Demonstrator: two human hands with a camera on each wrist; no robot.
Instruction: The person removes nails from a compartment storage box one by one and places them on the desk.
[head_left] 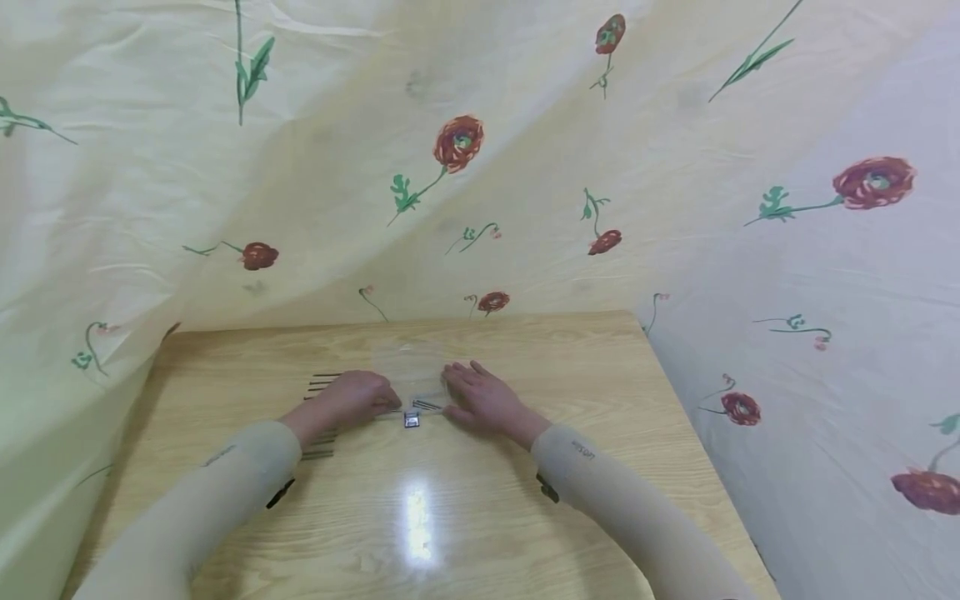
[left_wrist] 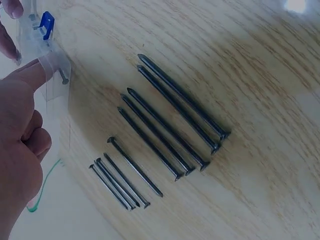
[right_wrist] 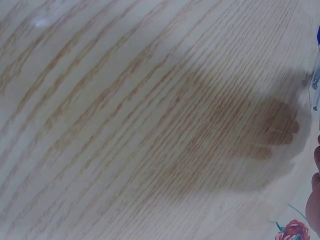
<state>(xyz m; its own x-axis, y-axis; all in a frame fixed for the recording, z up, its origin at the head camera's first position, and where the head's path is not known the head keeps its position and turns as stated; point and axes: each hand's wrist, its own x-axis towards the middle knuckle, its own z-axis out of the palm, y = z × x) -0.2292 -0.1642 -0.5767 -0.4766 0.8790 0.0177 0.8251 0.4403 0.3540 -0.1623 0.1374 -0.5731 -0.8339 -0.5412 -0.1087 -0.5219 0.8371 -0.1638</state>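
Nearest the person, a bright glare sits on the wooden surface (head_left: 525, 517), with both sleeved forearms reaching in from either side. The left hand (head_left: 352, 398) lies knuckles up, its fingers (left_wrist: 30, 75) curled, and the forefinger presses down on a clear plastic bag (left_wrist: 52, 82) with a blue slider (left_wrist: 46, 22) near its end. Under and beside that wrist lies a row of dark nails (left_wrist: 160, 135), sorted in groups from short to long, parallel and just beside one another, apart from the bag. The right hand (head_left: 483, 398) rests flat on the bag's other side, fingers straight and close together. Between the hands lie a small dark clip (head_left: 411, 420) and a few more nails (head_left: 426, 406). Behind the surface hangs a pale cloth (head_left: 480, 167) printed with red flowers.
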